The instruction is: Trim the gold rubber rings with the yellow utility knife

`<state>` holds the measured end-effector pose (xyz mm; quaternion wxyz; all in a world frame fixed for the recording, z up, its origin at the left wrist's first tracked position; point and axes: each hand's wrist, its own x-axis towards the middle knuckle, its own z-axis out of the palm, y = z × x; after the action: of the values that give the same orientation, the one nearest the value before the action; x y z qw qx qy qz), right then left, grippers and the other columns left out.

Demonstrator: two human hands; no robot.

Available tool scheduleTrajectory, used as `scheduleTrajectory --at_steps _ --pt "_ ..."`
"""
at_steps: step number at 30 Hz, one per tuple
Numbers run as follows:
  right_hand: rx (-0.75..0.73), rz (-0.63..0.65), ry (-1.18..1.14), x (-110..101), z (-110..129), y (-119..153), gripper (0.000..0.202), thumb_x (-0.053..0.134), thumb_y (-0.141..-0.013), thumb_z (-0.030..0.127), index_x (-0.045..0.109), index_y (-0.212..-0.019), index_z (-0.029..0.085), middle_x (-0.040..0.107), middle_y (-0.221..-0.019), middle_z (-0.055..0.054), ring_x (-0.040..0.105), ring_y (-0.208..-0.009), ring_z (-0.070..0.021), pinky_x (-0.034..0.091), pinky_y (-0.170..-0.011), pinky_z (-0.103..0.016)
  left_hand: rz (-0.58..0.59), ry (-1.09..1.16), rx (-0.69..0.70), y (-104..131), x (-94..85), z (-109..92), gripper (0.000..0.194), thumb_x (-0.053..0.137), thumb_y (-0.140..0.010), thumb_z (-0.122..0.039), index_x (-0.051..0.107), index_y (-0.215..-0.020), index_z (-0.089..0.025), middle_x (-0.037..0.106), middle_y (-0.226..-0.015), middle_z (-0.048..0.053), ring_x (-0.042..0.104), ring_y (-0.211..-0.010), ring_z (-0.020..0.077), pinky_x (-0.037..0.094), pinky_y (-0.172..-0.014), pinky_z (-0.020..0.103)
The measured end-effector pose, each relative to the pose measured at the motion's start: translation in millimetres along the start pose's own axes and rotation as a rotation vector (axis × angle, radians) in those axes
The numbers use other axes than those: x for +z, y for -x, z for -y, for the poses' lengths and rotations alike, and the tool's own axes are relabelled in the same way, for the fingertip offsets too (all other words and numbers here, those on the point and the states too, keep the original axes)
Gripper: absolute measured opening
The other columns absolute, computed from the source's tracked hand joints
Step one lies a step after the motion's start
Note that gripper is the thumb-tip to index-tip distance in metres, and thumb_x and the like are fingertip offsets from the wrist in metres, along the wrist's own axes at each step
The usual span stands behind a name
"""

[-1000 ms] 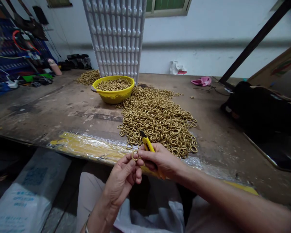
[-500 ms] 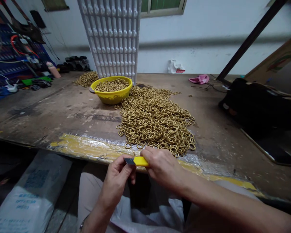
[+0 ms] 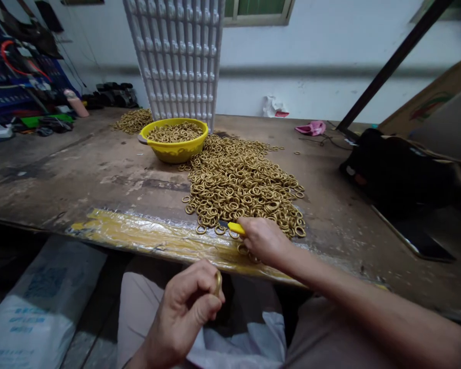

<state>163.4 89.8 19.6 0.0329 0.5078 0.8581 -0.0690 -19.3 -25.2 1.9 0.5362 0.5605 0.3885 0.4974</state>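
My left hand (image 3: 190, 302) is closed on a brass-coloured ring (image 3: 217, 283), pinched between thumb and fingers in front of the table edge. My right hand (image 3: 265, 241) grips a yellow-handled knife (image 3: 236, 228) at the near edge of a large heap of rings (image 3: 249, 179). The dark blade points left, close over the rings. A few rings lie just below the right hand, partly covered by it. Behind the heap, to the left, stands a yellow basin (image 3: 179, 151) full of the same rings.
A smaller ring pile (image 3: 132, 121) lies behind the basin, near an upright grey ribbed panel (image 3: 176, 61). Yellow tape (image 3: 126, 230) covers the table's front edge. To the right are a black bag (image 3: 399, 174), a dark flat device (image 3: 415, 236) and a pink cloth (image 3: 311, 128).
My hands have separated. The right hand moved forward with the knife to the heap, while the left drew back and down, holding the ring.
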Motion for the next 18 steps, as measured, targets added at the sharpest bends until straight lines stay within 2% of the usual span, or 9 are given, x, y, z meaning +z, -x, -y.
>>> scheduleTrajectory --at_steps 3,7,11,13,15,16,18 --pt "-0.114 -0.03 -0.057 4 4 -8 0.015 0.05 -0.075 0.01 0.06 -0.084 0.018 0.064 -0.085 -0.004 0.059 -0.078 -0.0158 0.033 -0.062 -0.024 -0.068 0.179 -0.095 2 -6.1 13 0.034 0.053 -0.088 -0.037 0.05 -0.06 -0.017 0.044 -0.059 0.001 0.043 -0.054 0.0118 0.034 -0.049 0.025" --pt "-0.183 -0.041 0.002 17 21 -20 0.014 0.052 -0.077 0.015 0.06 -0.089 0.017 0.063 -0.093 -0.006 0.059 -0.078 -0.0171 0.036 -0.063 -0.025 -0.19 0.513 -0.262 1 -16.1 34 0.019 0.059 -0.083 -0.032 0.049 -0.075 -0.018 0.045 -0.061 -0.002 0.037 -0.047 0.0075 0.03 -0.041 0.018" --pt "-0.154 0.004 0.07 27 25 -29 0.019 0.045 -0.082 0.012 0.061 -0.091 0.015 0.064 -0.092 -0.009 0.06 -0.075 -0.0174 0.037 -0.062 -0.025 -0.165 0.705 -0.359 0 -21.5 42 0.02 0.055 -0.083 -0.036 0.053 -0.089 -0.017 0.05 -0.064 -0.001 0.042 -0.047 0.0083 0.032 -0.038 0.017" --pt "-0.148 -0.002 0.027 26 20 -30 0.015 0.048 -0.079 0.013 0.061 -0.086 0.015 0.064 -0.089 -0.009 0.06 -0.077 -0.0178 0.038 -0.063 -0.025 -0.165 0.666 -0.39 -4 -20.8 43 0.024 0.055 -0.083 -0.039 0.055 -0.083 -0.015 0.052 -0.067 0.001 0.043 -0.045 0.0071 0.03 -0.034 0.016" --pt "-0.114 -0.015 -0.115 22 16 -30 0.006 0.054 -0.073 0.015 0.06 -0.075 0.015 0.063 -0.079 -0.007 0.058 -0.072 -0.0169 0.037 -0.06 -0.024 -0.197 0.536 -0.425 -10 -17.4 43 0.028 0.056 -0.084 -0.039 0.054 -0.075 -0.013 0.055 -0.068 0.001 0.041 -0.043 0.0049 0.025 -0.032 0.014" --pt "-0.075 -0.003 -0.242 19 15 -30 0.002 0.056 -0.071 0.017 0.057 -0.07 0.016 0.061 -0.071 -0.004 0.056 -0.065 -0.0151 0.036 -0.057 -0.023 -0.219 0.454 -0.435 -14 -14.8 43 0.028 0.057 -0.083 -0.039 0.053 -0.074 -0.013 0.056 -0.067 0.0 0.04 -0.041 0.0041 0.024 -0.031 0.013" --pt "0.046 0.087 -0.607 12 15 -27 0.012 0.054 -0.072 0.022 0.05 -0.061 0.018 0.051 -0.053 0.002 0.046 -0.048 -0.0102 0.031 -0.047 -0.022 -0.261 0.318 -0.426 -21 -8.0 43 0.025 0.06 -0.082 -0.039 0.052 -0.083 -0.015 0.06 -0.067 0.0 0.041 -0.039 0.0041 0.022 -0.03 0.013"
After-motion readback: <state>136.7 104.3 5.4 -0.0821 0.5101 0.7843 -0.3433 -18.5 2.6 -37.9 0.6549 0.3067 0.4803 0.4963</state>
